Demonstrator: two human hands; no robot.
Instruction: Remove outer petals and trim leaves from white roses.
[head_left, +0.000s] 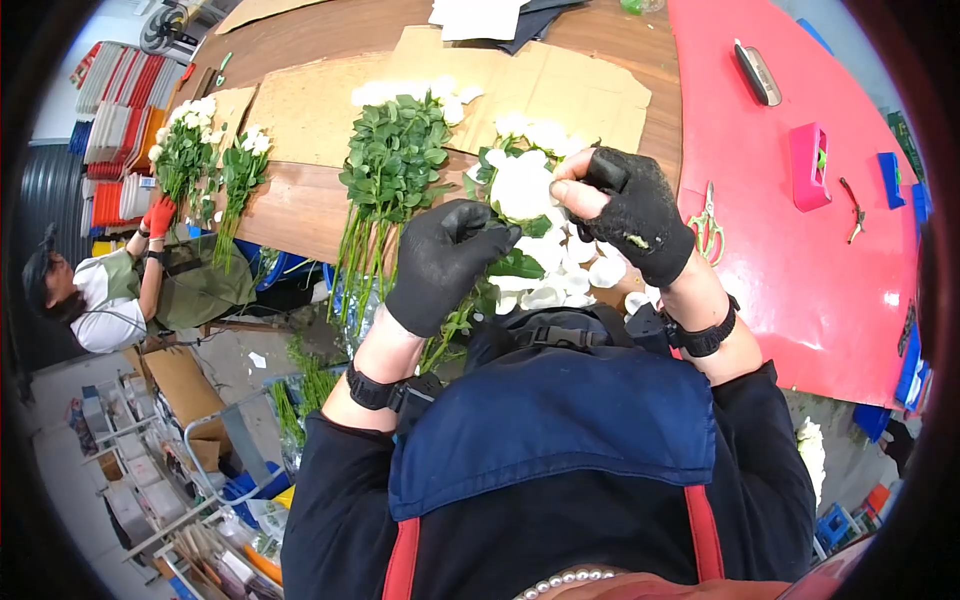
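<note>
My left hand (450, 262), in a black glove, is closed around the green stem of a white rose (521, 186), just below its bloom. A leaf (517, 265) hangs under that grip. At the right edge of the bloom, the bare thumb and forefinger of my right hand (634, 210) pinch its outer petals; the rest of this hand is gloved in black. Loose white petals (574, 277) lie in a heap beneath both hands. More white roses (540, 133) rest just beyond the held bloom. Left of my hands lies a large bunch of leafy white roses (397, 157).
Green-handled scissors (706, 227), a pink tape dispenser (810, 169) and a case (757, 73) lie on the red table cover (795, 285). Cardboard sheets (562, 90) cover part of the wooden table (300, 196). At left, a co-worker in red gloves (160, 217) handles white roses (184, 139).
</note>
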